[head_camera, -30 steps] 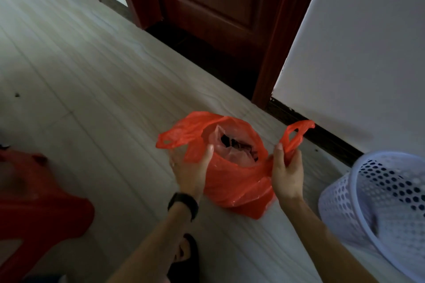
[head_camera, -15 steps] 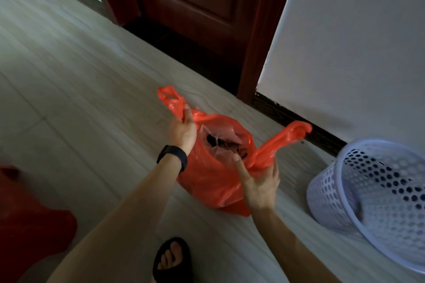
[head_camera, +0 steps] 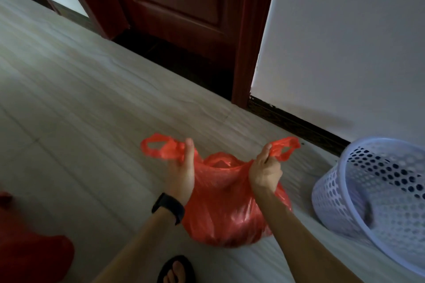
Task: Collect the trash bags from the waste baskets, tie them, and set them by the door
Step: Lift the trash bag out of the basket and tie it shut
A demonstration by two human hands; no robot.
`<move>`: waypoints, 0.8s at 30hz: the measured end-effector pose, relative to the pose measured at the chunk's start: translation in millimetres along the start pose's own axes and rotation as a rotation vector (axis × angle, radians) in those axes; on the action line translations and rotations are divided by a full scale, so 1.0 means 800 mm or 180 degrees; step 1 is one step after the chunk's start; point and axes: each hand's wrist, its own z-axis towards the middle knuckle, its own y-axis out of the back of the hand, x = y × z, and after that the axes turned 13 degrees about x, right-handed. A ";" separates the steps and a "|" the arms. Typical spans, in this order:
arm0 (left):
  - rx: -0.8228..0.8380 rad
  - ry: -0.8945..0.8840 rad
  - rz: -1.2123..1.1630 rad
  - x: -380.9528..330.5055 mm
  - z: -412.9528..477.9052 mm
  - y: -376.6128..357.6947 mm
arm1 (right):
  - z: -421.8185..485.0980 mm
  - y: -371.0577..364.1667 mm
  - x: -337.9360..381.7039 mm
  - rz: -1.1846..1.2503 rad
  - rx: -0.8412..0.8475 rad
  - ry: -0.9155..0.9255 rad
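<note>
A red plastic trash bag [head_camera: 227, 209] sits on the pale floor in front of me, its mouth drawn nearly closed. My left hand [head_camera: 180, 174], with a black band on the wrist, grips the bag's left handle loop, which sticks out to the left. My right hand [head_camera: 264, 172] grips the right handle loop, which pokes out to the right. The two handles are pulled apart over the bag. A white perforated waste basket [head_camera: 379, 193] lies tilted on the floor at the right, with no bag in it.
A dark red wooden door [head_camera: 184, 2] and its frame stand ahead, beside a white wall [head_camera: 345, 41] with a dark skirting. Another red object [head_camera: 30, 257] lies at the lower left. My sandalled foot [head_camera: 177, 270] is at the bottom edge.
Both hands have shifted their hold onto the handle loops and pulled them outward, closing the bag's mouth; the contents seen earlier are now hidden.
</note>
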 end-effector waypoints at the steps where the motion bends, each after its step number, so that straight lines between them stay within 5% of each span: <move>1: 0.0064 -0.0033 0.0137 0.011 -0.011 0.005 | 0.004 0.002 -0.002 -0.0089 0.0044 0.0006; 6: 0.0782 -0.0608 0.1119 0.034 -0.025 0.001 | 0.014 0.012 -0.001 -0.0122 0.0228 0.0131; 9: 0.0629 -0.0973 0.1375 0.013 -0.011 -0.029 | 0.022 0.018 -0.004 -0.0077 0.0317 0.0080; 15: 0.0277 0.0193 0.0621 -0.012 0.014 -0.098 | 0.022 0.037 -0.029 0.0440 0.0366 0.0141; 24: 0.0823 -0.0078 0.1556 0.002 0.064 -0.150 | -0.009 0.022 -0.092 -0.0046 -0.0071 0.1032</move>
